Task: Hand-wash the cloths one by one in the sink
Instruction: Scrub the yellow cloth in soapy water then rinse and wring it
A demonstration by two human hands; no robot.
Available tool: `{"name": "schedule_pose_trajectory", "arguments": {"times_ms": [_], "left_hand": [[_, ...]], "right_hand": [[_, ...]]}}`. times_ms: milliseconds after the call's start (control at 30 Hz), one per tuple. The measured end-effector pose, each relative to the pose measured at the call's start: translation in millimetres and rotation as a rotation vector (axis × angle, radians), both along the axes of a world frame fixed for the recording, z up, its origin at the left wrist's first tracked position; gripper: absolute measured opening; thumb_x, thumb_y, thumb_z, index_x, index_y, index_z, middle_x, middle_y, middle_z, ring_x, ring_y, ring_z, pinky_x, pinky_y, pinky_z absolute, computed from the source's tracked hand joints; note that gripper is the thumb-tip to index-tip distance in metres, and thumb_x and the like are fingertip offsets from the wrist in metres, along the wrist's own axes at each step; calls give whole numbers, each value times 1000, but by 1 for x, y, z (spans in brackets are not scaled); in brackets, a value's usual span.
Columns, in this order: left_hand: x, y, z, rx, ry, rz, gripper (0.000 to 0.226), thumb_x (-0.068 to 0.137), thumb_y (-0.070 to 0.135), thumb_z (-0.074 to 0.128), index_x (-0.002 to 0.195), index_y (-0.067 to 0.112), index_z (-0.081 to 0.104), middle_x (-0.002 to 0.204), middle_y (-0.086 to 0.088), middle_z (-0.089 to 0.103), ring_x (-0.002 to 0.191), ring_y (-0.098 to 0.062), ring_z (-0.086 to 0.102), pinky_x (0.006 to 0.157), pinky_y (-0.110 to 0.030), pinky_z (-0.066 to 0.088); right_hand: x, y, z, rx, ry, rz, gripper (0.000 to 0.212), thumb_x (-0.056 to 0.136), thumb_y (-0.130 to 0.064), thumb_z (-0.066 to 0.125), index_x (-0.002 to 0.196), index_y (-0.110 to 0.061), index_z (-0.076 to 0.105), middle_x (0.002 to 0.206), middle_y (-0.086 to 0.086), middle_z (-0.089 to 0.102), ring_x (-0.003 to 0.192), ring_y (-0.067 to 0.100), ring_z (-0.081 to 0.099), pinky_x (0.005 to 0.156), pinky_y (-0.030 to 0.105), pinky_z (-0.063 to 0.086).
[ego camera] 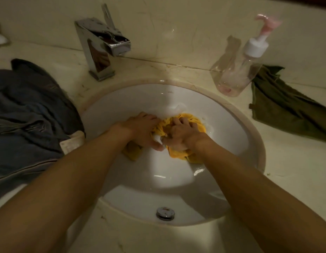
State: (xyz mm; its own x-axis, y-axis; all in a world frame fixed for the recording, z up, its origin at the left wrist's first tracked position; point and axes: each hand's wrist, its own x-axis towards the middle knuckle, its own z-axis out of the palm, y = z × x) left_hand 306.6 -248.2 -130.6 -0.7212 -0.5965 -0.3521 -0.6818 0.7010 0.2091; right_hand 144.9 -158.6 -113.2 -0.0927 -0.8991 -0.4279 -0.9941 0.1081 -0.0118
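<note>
- The yellow cloth (196, 122) lies bunched in the bottom of the white sink (158, 181), towards the far side of the bowl.
- The left hand (143, 131) rests on the left part of the yellow cloth with its fingers curled down into the fabric, grasping it; a fold of the cloth sticks out from under the wrist.
- The right hand (181, 136) is clenched around a gathered wad of the same cloth, fingers bent and dug into the folds.
- The two hands sit just beside each other, thumbs almost touching, with a little white foam (178, 107) on the cloth and on the bowl behind it.
- A square chrome tap (102, 44) stands at the back left of the sink, its spout over the rim.
- A round chrome fitting (165, 213) sits in the near wall of the bowl.
- A dark blue cloth (29, 114) lies crumpled on the cream counter (297, 176) left of the sink, its edge reaching the rim.
- A clear pump bottle (237, 73) with a pink pump head stands at the back right, holding a little pink liquid at its bottom.
- A green cloth (288, 114) lies on the counter just beside the bottle, to its right.
</note>
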Motion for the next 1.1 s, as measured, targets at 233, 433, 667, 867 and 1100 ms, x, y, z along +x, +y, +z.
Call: {"name": "schedule_pose_trajectory", "arguments": {"times_ms": [233, 433, 667, 867, 1100], "left_hand": [[3, 8, 9, 37, 92, 59, 87, 61, 84, 68, 131, 37, 49, 135, 5, 50, 134, -26, 44, 105, -40, 42], [16, 11, 40, 54, 62, 141, 101, 81, 67, 67, 158, 21, 22, 164, -2, 24, 150, -24, 25, 122, -35, 23], [74, 2, 128, -125, 320, 348, 72, 92, 59, 59, 150, 22, 39, 146, -4, 49, 128, -26, 51, 103, -36, 43], [127, -23, 195, -408, 460, 597, 61, 87, 72, 54, 119, 20, 57, 118, -5, 64, 101, -26, 60, 86, -42, 52], [129, -67, 221, -373, 373, 506, 107, 76, 88, 49, 154, 18, 31, 158, -8, 38, 141, -30, 39, 111, -47, 38]], "right_hand": [[4, 9, -1, 9, -90, -76, 57, 96, -65, 41, 148, -42, 47, 162, 2, 22, 152, 31, 10, 118, 58, 18], [0, 15, 35, -187, -512, -294, 71, 92, -56, 65, 152, -21, 50, 146, 4, 59, 135, 25, 54, 110, 34, 43], [15, 0, 129, -562, -563, -200, 75, 94, -53, 67, 153, -12, 46, 154, 9, 51, 141, 25, 48, 111, 31, 37], [57, -39, 193, -638, -619, -60, 76, 96, -57, 62, 156, -15, 42, 157, 7, 47, 141, 24, 47, 112, 36, 40], [77, -108, 211, -658, -516, 22, 76, 98, -63, 53, 158, -19, 38, 161, 9, 40, 147, 27, 39, 116, 39, 33]]}}
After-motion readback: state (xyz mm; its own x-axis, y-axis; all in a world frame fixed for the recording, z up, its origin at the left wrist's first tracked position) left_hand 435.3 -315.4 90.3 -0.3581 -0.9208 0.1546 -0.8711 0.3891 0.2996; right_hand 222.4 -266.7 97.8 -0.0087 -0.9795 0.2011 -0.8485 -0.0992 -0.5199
